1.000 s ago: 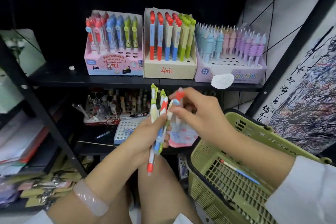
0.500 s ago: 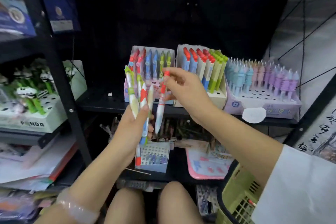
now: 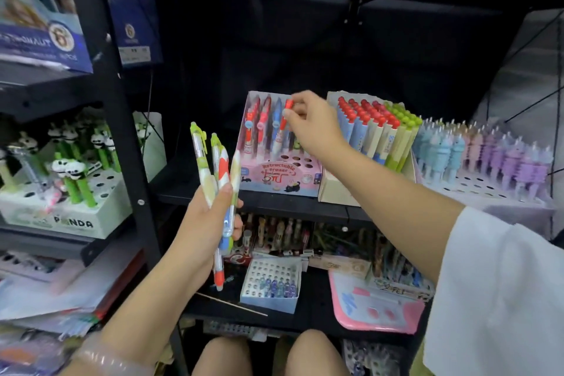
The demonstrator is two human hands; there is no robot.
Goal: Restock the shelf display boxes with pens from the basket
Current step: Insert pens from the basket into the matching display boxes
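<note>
My left hand [image 3: 205, 223] grips a bunch of pens [image 3: 217, 174] upright, with green and red caps, below and left of the pink display box [image 3: 279, 175]. My right hand [image 3: 314, 128] reaches over that box and pinches the top of a red-capped pen [image 3: 285, 119] standing among the box's red, pink and blue pens. Several holes in the front rows of the pink box are unfilled. The basket is out of view.
A beige box of red and green pens [image 3: 375, 131] and a lilac box of pastel pens [image 3: 485, 152] stand to the right on the same black shelf [image 3: 274, 197]. A panda pen box [image 3: 67, 192] sits left, behind a black upright post [image 3: 122, 131]. More stationery lies on the lower shelf.
My right hand has carried one red-capped pen away from the bunch, up and right to the pink box. My view has tilted up and the basket has left the frame.
</note>
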